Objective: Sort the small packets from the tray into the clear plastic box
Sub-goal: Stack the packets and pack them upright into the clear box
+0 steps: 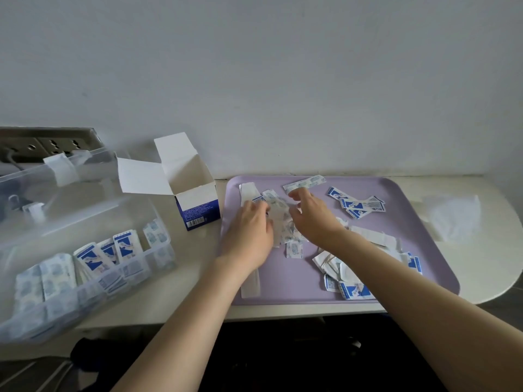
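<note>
Clear plastic box (85, 222) at table's (198, 278) left end, lid up; sorted packets (93, 256) standing in near compartments, white with blue print. Open blue-and-white carton (195, 205) near far edge, barcode showing, lettering too small to read. Lilac tray (410, 222) on right half, loose packets (359, 206) scattered across it, some pale-patterned, some plain white. Left hand (252, 230) and right hand (314, 219) over pile at tray's far-left corner, fingers curled; grip cannot be told. Crumpled white bag (452, 219) at right end.

Left hand (250, 227) and right hand (314, 216) amid packets (359, 206) on lilac tray (410, 222)
</note>
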Action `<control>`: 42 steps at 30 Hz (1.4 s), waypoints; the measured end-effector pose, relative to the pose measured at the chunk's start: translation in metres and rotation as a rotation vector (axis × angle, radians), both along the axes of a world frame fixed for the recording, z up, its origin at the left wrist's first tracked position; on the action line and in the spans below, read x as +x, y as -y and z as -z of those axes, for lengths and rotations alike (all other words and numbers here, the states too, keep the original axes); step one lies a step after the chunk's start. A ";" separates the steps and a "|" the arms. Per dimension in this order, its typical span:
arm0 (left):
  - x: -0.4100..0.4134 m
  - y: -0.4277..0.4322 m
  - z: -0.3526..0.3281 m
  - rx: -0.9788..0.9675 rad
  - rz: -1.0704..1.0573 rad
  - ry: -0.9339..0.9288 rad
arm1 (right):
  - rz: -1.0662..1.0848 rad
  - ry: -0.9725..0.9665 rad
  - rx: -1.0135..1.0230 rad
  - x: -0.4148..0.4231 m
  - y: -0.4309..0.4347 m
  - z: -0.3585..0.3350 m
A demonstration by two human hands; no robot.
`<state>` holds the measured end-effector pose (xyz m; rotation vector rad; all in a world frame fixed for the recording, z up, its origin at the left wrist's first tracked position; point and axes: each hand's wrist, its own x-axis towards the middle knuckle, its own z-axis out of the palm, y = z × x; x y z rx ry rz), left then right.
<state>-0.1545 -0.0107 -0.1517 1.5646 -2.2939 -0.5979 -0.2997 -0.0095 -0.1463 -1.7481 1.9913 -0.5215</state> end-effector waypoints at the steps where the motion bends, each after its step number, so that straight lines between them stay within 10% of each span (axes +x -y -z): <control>1: 0.002 0.004 0.002 -0.009 -0.042 -0.007 | 0.020 0.010 0.023 0.001 0.001 0.000; 21: -0.003 0.005 -0.007 0.378 -0.245 -0.416 | 0.153 0.224 0.177 0.037 0.012 -0.008; 28: 0.008 -0.010 -0.017 -0.032 -0.221 -0.488 | -0.011 0.040 -0.062 0.037 -0.004 -0.027; 33: 0.023 -0.023 -0.033 -0.312 -0.104 -0.238 | -0.300 -0.378 -0.172 0.036 -0.021 -0.027; 42: 0.028 -0.041 -0.013 0.149 -0.048 0.002 | -0.432 -0.276 0.036 0.033 -0.047 -0.024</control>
